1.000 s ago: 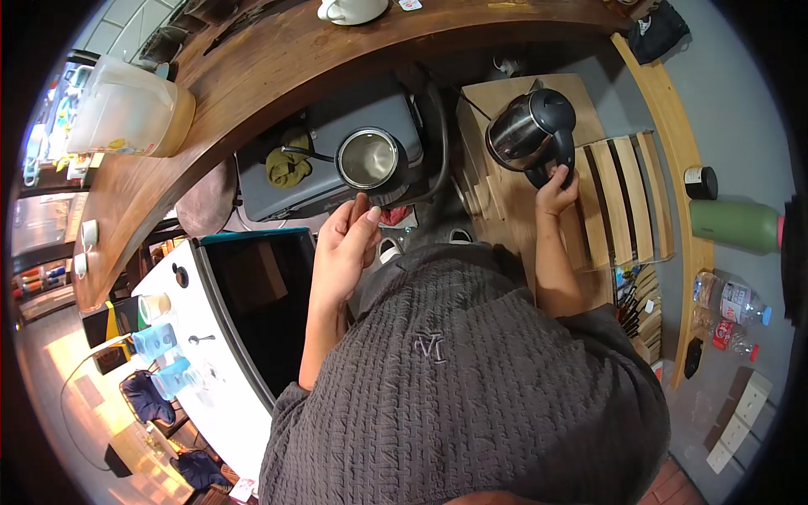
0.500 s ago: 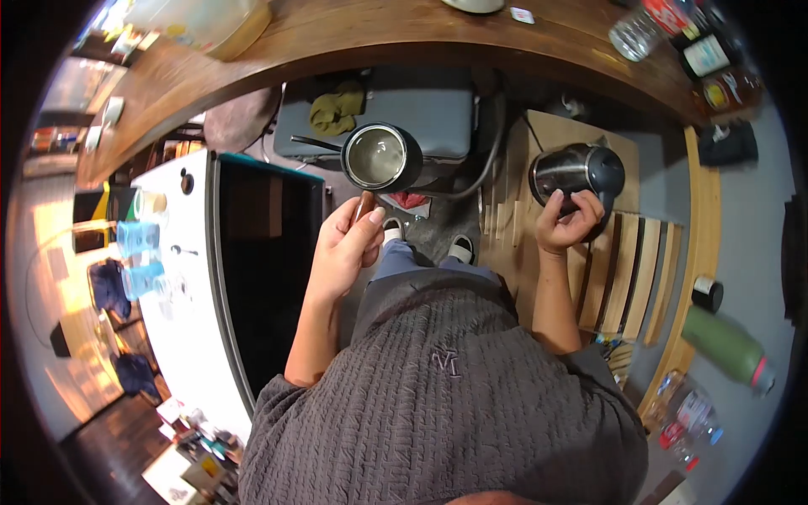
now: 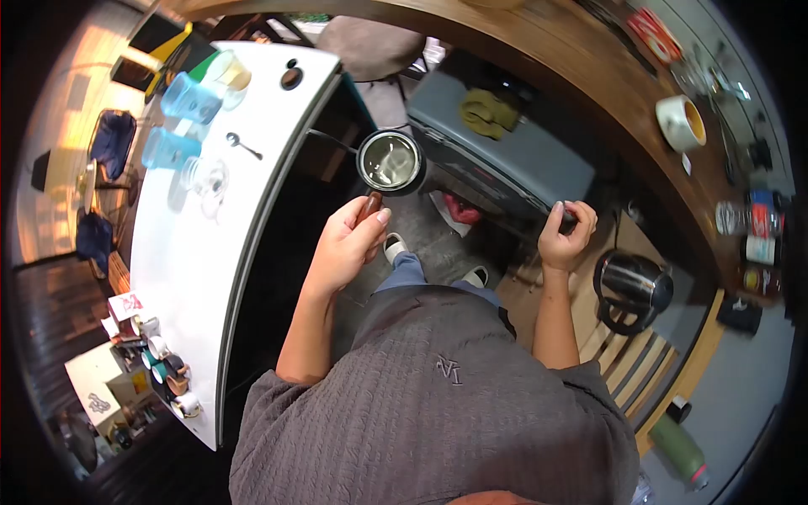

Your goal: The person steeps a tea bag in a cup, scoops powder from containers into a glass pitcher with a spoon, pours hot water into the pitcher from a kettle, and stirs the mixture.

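My left hand (image 3: 349, 241) is closed around the brown handle of a gooseneck kettle (image 3: 390, 162). The kettle has a dark body and a thin spout pointing left. Its top is uncovered, showing a shiny metal inside with what looks like clear liquid. My right hand (image 3: 568, 237) is raised at the right with its fingers curled in a pinch. Something small and dark shows between the fingertips; its kind is not clear. Below and right of that hand, apart from it, a black electric kettle (image 3: 633, 290) stands on the slatted wooden shelf (image 3: 640, 364).
At left, a white table (image 3: 198, 295) bears blue cups (image 3: 172, 149), a spoon (image 3: 244, 146) and several small jars. A grey case (image 3: 505, 126) with an olive cloth (image 3: 490, 114) is ahead. A wooden counter (image 3: 589, 63) curves above, with a mug (image 3: 680, 123). A stool (image 3: 370, 46) stands beyond.
My view and body have turned left, bringing the white table closer. The gooseneck kettle stays in my left hand. My right hand is now away from the black electric kettle.
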